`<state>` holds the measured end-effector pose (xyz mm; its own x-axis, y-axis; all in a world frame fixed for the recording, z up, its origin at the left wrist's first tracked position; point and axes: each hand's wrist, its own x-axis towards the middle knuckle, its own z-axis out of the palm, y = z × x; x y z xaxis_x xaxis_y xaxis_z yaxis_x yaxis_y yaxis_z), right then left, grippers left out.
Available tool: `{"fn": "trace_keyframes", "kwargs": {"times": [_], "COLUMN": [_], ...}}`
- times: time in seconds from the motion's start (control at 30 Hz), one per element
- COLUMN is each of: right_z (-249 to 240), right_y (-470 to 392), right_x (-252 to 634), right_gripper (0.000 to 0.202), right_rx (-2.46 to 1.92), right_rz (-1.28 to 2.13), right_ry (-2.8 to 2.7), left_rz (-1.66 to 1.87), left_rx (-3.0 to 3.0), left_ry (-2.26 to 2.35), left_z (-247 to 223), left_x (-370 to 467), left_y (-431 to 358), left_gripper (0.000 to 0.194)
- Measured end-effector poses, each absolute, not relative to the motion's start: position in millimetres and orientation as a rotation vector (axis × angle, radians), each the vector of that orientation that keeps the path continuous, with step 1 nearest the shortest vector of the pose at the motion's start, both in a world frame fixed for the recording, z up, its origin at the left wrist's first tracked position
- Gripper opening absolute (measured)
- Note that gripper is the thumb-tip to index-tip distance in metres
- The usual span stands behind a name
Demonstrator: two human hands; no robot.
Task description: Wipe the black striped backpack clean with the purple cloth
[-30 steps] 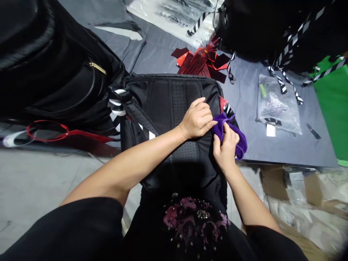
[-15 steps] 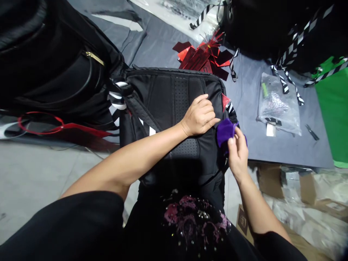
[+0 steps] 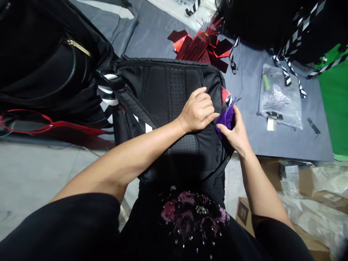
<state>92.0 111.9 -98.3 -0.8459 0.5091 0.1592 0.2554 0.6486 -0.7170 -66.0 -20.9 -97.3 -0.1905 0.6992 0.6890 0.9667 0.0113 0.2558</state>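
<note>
A black backpack (image 3: 154, 87) lies with its padded back panel up, at the table's front edge and against my body. My left hand (image 3: 198, 111) rests on its right half, fingers curled and closed on the fabric, thumb pointing right. At the bag's right side my right hand (image 3: 236, 131) holds a purple cloth (image 3: 226, 119) between thumb and fingers, pressed along that edge. Just above the cloth a red tag corner (image 3: 224, 95) and a bit of striped ribbon stick out from the side.
Several red tags with strings (image 3: 197, 47) lie beyond the backpack on the grey table (image 3: 244, 145). To the right are a clear plastic bag (image 3: 281, 96) and small black snips (image 3: 313, 125). Another black bag (image 3: 62, 72) stands left. Cardboard boxes (image 3: 244, 214) sit on the floor at right.
My right hand has moved up a little and spread its grip along the purple cloth, which now lies folded against the bag's side. My left hand stays in place on the backpack.
</note>
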Motion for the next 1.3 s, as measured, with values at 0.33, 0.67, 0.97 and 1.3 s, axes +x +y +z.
{"fn": "trace_keyframes", "kwargs": {"times": [0.33,0.67,0.97,1.3], "right_z": [-106.8,-101.2,-111.3,-107.5], "right_y": [112.2,116.6,136.3,131.7], "right_x": [82.2,72.3,50.2,44.8], "right_gripper": [0.084,0.09,0.102,0.098], "right_rx": [-0.745,-0.8,-0.572,-0.53], "right_rz": [1.005,0.949,0.914,0.921], "right_ry": [-2.597,-2.678,-2.716,-2.667], "left_rz": [-1.132,-1.0,-1.097,-1.172], "left_rx": [-1.764,-1.742,-1.754,-1.766], "left_ry": [-1.961,-1.92,-1.978,-1.939], "left_z": [-101.5,-103.8,-105.4,-107.2], "left_x": [-68.8,-68.8,-68.7,-69.0], "left_y": [-19.9,-20.1,-22.1,-24.4], "left_gripper": [0.048,0.036,0.037,0.037]}}
